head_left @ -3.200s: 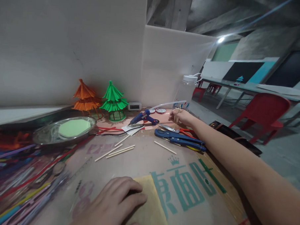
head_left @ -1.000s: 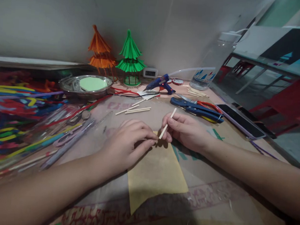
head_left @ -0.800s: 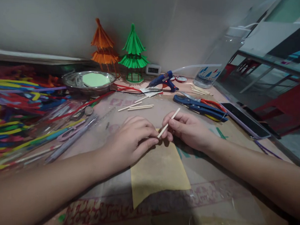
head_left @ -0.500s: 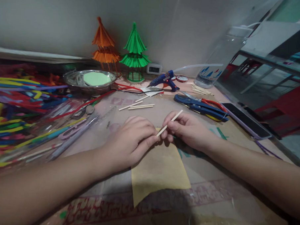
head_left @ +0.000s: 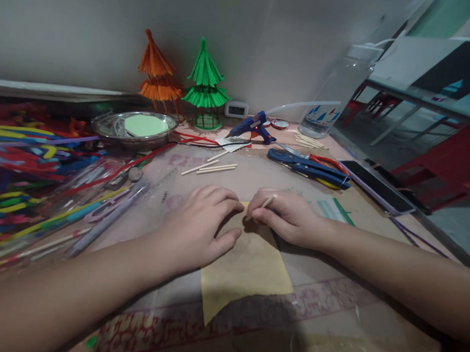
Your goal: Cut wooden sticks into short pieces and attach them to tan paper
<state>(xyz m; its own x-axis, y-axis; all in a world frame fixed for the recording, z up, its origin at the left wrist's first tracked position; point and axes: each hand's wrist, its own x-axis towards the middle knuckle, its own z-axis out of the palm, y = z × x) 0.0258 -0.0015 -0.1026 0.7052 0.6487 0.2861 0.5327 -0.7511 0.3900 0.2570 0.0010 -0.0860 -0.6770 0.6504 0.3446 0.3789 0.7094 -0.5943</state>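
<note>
A thin wooden stick [head_left: 268,202] is pinched in the fingers of my right hand [head_left: 282,214], over the upper right edge of a yellow sheet [head_left: 246,270]. Most of the stick is hidden by the fingers. My left hand [head_left: 205,226] rests palm down at the sheet's upper left, thumb and fingers apart, with nothing visible in it. Beyond the hands lie a few loose sticks [head_left: 217,168]. A blue glue gun [head_left: 247,125] with a small red light stands behind them on white paper.
Coloured pipe cleaners [head_left: 15,203] crowd the left, beside a metal bowl [head_left: 104,131]. Orange [head_left: 157,63] and green [head_left: 204,71] towers stand behind. At the right are blue-handled pliers [head_left: 309,169], a phone [head_left: 377,187] and a clear bottle [head_left: 326,92].
My left hand has let go of the stick's lower end, and its thumb and fingers have spread. My right hand has turned down, its fingers now closed around the stick.
</note>
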